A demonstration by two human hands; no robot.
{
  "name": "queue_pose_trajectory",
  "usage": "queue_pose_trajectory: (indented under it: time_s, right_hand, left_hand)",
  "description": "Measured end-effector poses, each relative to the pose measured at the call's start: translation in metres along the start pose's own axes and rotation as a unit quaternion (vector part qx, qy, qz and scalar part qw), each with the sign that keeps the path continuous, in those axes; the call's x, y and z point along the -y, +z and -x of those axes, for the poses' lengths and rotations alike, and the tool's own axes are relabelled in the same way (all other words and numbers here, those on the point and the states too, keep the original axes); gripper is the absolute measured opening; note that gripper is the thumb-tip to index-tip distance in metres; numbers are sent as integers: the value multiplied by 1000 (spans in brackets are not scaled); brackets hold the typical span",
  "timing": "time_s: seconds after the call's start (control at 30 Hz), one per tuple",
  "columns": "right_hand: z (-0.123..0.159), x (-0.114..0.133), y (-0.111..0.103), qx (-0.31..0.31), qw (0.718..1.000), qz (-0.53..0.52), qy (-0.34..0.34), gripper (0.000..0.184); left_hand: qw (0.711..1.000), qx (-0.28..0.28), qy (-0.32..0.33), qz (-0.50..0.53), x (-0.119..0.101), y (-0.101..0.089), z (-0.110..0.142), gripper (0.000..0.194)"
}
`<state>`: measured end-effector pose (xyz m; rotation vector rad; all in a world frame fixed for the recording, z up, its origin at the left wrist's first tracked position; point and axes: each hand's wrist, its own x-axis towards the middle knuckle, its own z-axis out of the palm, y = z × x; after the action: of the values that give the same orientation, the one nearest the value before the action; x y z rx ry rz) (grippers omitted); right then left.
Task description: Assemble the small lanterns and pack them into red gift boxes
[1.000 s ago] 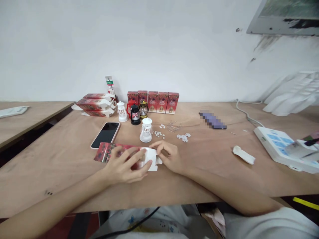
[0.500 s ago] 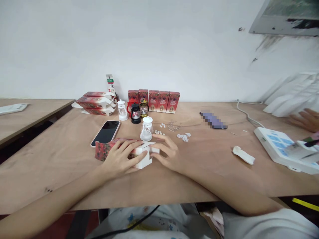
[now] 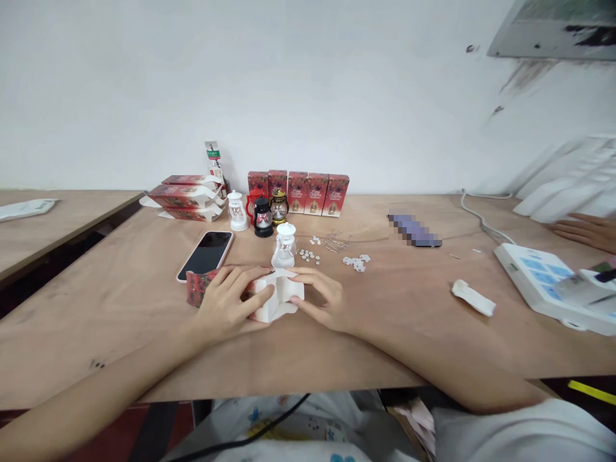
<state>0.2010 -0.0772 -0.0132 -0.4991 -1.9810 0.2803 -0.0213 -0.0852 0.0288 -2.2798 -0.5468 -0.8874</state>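
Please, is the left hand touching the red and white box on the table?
Touching. The head view shows the fingers and thumb of the left hand lying directly over the red and white box, covering its middle.

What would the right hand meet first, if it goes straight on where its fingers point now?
Probably the white flaps at the open end of the red box; the right hand's fingertips seem to touch them, though depth is unclear.

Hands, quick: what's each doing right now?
Left hand: holding the red-and-white box around its body.
Right hand: fingers on the white flaps at its open end.
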Motion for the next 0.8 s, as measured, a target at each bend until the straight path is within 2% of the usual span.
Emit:
queue_pose_trajectory:
  time_s: [0.17,0.33,0.43,0.6,0.7,0.8]
  right_hand:
    - [3,7,0,-37,993,-99,47,17]
    - [3,8,-7,-2,995,-98,18,19]
    - [1,9,-10,30,996,-88,11,22]
    - [-3,9,-8,106,982,-141,64,21]
    - [-3,9,-3,110,968,-202,100,24]
    - [-2,10,3,96,948,-253,167,23]
  left_hand:
    - [997,-50,-34,43,-2,-2,-2,44]
    - [998,-31,-51,35,-2,-3,0,41]
    - [997,-44,-42,43,-3,0,2,35]
    - [998,-50,-12,42,-7,2,2,32]
    - [998,-53,6,43,-10,3,1,31]
    - [997,-56,4,51,-12,4,1,29]
